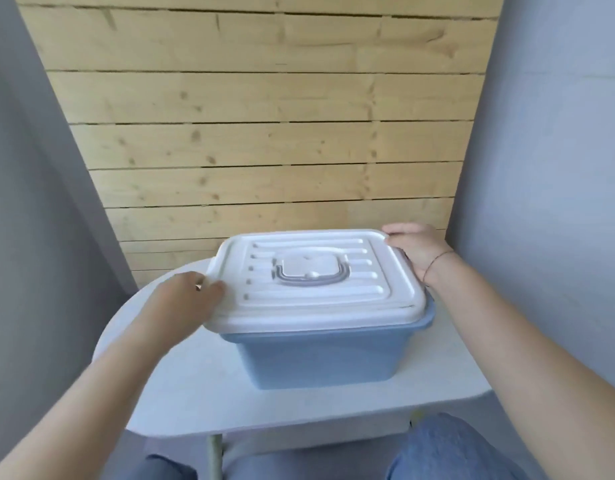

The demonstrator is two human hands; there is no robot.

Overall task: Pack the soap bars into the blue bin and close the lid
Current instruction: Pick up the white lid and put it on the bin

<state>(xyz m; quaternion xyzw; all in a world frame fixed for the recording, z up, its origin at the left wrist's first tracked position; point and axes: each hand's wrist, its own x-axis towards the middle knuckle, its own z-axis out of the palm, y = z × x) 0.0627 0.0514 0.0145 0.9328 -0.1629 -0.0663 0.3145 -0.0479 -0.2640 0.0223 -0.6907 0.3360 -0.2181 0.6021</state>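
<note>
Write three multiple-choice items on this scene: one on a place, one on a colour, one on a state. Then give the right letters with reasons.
1. Where does the blue bin stand?
A. on the white table
B. on the floor
C. on a shelf

2. What colour is the lid?
A. blue
B. white
C. black

3. How does the lid lie?
A. leaning against the wall
B. upside down beside the bin
C. on top of the bin, a hand at each side

Answers:
1 A: the bin's base rests on the tabletop.
2 B: the lid is white above the blue body.
3 C: the lid covers the bin, with the left hand at its left edge and the right hand at its far right corner.
</note>
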